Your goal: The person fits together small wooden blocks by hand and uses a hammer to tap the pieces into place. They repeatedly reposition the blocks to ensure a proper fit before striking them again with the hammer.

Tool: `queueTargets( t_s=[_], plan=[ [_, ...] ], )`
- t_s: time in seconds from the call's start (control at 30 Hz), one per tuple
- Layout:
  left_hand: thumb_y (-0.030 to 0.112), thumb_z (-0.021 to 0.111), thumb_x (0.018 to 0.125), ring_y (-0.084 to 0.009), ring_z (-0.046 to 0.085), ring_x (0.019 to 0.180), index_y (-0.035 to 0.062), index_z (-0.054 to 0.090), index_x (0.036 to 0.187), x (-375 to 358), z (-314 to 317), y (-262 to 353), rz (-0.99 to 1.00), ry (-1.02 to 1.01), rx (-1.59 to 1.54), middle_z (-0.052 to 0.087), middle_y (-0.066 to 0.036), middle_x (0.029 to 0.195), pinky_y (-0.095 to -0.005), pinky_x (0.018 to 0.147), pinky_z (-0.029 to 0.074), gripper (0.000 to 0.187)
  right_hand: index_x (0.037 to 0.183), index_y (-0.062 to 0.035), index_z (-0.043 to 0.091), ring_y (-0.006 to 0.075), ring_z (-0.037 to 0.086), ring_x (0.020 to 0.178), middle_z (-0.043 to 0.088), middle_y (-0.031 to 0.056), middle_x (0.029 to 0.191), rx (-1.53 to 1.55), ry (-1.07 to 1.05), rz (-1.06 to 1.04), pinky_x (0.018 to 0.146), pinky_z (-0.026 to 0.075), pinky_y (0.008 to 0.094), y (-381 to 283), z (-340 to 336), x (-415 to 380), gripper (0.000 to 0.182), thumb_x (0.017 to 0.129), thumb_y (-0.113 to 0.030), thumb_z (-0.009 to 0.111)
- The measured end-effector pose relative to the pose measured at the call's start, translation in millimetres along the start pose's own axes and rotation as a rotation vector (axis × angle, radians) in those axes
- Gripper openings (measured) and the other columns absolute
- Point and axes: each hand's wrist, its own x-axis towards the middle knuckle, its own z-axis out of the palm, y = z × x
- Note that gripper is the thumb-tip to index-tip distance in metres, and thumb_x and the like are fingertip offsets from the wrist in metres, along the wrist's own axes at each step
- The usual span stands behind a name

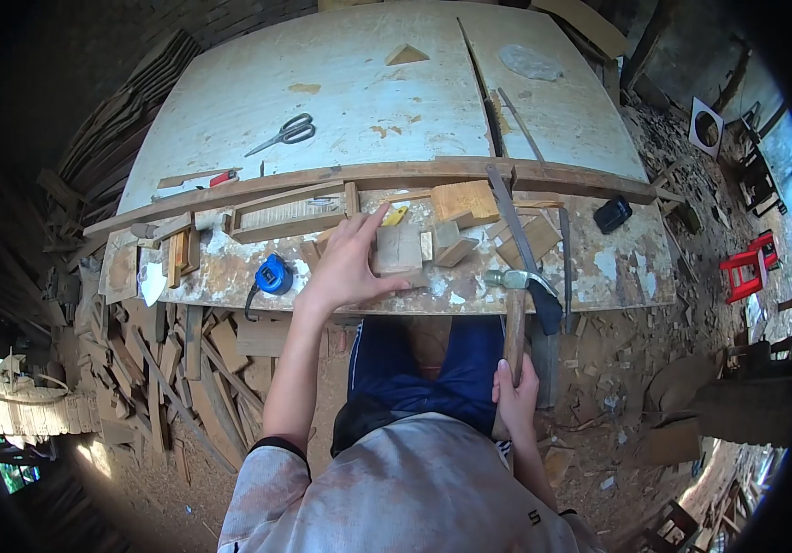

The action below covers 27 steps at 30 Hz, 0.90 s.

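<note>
My left hand (352, 267) is spread at the left side of a square wooden block (399, 251) on the workbench, its thumb along the block's near edge and its fingers pointing away from me. Whether it grips the block is hard to tell, but the fingers are apart. My right hand (516, 392) is closed round the wooden handle of a hammer (516, 323), whose metal head lies over the bench's near edge. Small wood pieces (456, 251) sit just right of the block. Behind it is a yellow object (394, 217).
A blue tape measure (273, 275) lies left of my left hand. Scissors (283, 135) rest on the pale board (230, 101) beyond a long wooden strip (304, 178). A saw blade (509, 217) lies at the right, with a black object (612, 215) farther right.
</note>
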Motion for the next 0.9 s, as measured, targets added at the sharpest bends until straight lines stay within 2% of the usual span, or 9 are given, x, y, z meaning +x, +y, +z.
queueTargets(
  t_s=[0.17, 0.3, 0.33, 0.43, 0.53, 0.63, 0.73, 0.83, 0.9],
  plan=[
    [0.045, 0.103, 0.056, -0.039, 0.057, 0.115, 0.0013, 0.05, 0.158, -11.5, 7.1, 27.9, 0.133, 0.153, 0.227, 0.059, -0.018, 0.123, -0.0526, 0.106, 0.045, 0.122, 0.108, -0.0041, 0.059, 0.0052, 0.053, 0.053, 0.058, -0.0004, 0.074, -0.012, -0.004, -0.01, 0.046, 0.04, 0.0224, -3.2, 1.7, -1.3, 0.018, 0.113, -0.021, 0.061],
    [0.041, 0.103, 0.053, -0.0449, 0.051, 0.139, -0.0005, 0.054, 0.153, -9.1, 21.4, 34.0, 0.216, 0.187, 0.221, 0.057, -0.023, 0.145, -0.0536, 0.115, 0.043, 0.119, 0.109, -0.0043, 0.059, 0.005, 0.053, 0.053, 0.058, -0.0008, 0.074, -0.026, -0.007, -0.011, 0.046, 0.04, 0.0223, -4.7, -0.3, -1.5, 0.017, 0.113, -0.021, 0.061],
    [0.043, 0.104, 0.052, -0.0474, 0.048, 0.145, -0.0018, 0.053, 0.153, -5.9, 23.6, 31.6, 0.19, 0.096, 0.111, 0.052, -0.026, 0.154, -0.0541, 0.119, 0.042, 0.122, 0.109, -0.0044, 0.059, 0.0049, 0.053, 0.053, 0.057, -0.0009, 0.074, -0.036, -0.008, -0.015, 0.046, 0.04, 0.0222, -6.3, -1.0, -1.1, 0.017, 0.113, -0.021, 0.061],
    [0.052, 0.103, 0.053, -0.0468, 0.052, 0.14, -0.0025, 0.051, 0.154, -3.9, 20.5, 38.4, 0.18, 0.041, 0.117, 0.051, -0.026, 0.154, -0.0544, 0.117, 0.044, 0.126, 0.109, -0.0041, 0.06, 0.0044, 0.052, 0.053, 0.057, -0.0015, 0.074, -0.078, 0.035, -0.055, 0.046, 0.04, 0.0221, -17.7, -0.5, -0.2, 0.017, 0.113, -0.02, 0.061],
    [0.062, 0.101, 0.054, -0.0471, 0.052, 0.14, -0.0028, 0.049, 0.157, 1.6, 28.4, 38.6, 0.193, 0.073, 0.113, 0.049, -0.027, 0.155, -0.0557, 0.116, 0.045, 0.132, 0.122, -0.0018, 0.064, 0.0053, 0.054, 0.054, 0.059, -0.0008, 0.072, -0.089, 0.07, -0.138, 0.047, 0.042, 0.025, -27.1, -9.9, 11.7, 0.022, 0.11, -0.02, 0.065],
    [0.061, 0.101, 0.052, -0.048, 0.054, 0.136, -0.0023, 0.049, 0.158, 4.4, 43.1, 39.4, 0.156, 0.176, 0.165, 0.051, -0.03, 0.151, -0.0544, 0.114, 0.046, 0.135, 0.128, -0.0001, 0.065, 0.0089, 0.059, 0.059, 0.064, 0.0021, 0.076, -0.152, 0.088, -0.211, 0.054, 0.047, 0.0279, -69.3, -18.5, 26.9, 0.026, 0.109, -0.019, 0.067],
    [0.07, 0.097, 0.052, -0.0494, 0.054, 0.133, 0.0013, 0.048, 0.16, 0.8, 47.6, 38.3, 0.134, 0.155, 0.187, 0.056, -0.028, 0.142, -0.0563, 0.114, 0.046, 0.137, 0.131, 0.0031, 0.064, 0.0142, 0.066, 0.068, 0.07, 0.007, 0.082, -0.35, 0.143, -0.444, 0.065, 0.053, 0.032, -91.6, -28.9, 48.6, 0.032, 0.107, -0.018, 0.068],
    [0.072, 0.096, 0.053, -0.0459, 0.056, 0.125, 0.0027, 0.05, 0.16, -1.7, 49.5, 37.9, 0.057, 0.143, 0.194, 0.059, -0.024, 0.129, -0.0542, 0.111, 0.048, 0.136, 0.131, 0.0058, 0.064, 0.0189, 0.069, 0.075, 0.073, 0.0108, 0.087, -0.394, 0.056, -0.405, 0.073, 0.054, 0.0348, -123.8, -30.3, 52.2, 0.034, 0.107, -0.017, 0.069],
    [0.073, 0.094, 0.057, -0.0412, 0.057, 0.114, 0.0055, 0.056, 0.156, -1.1, 55.9, 31.1, 0.156, 0.273, 0.276, 0.059, -0.02, 0.121, -0.052, 0.104, 0.049, 0.126, 0.132, 0.0037, 0.064, 0.0193, 0.067, 0.071, 0.071, 0.0119, 0.083, -0.507, -0.001, -0.435, 0.069, 0.053, 0.035, -131.4, -32.4, 50.2, 0.035, 0.106, -0.02, 0.07]
  ],
)
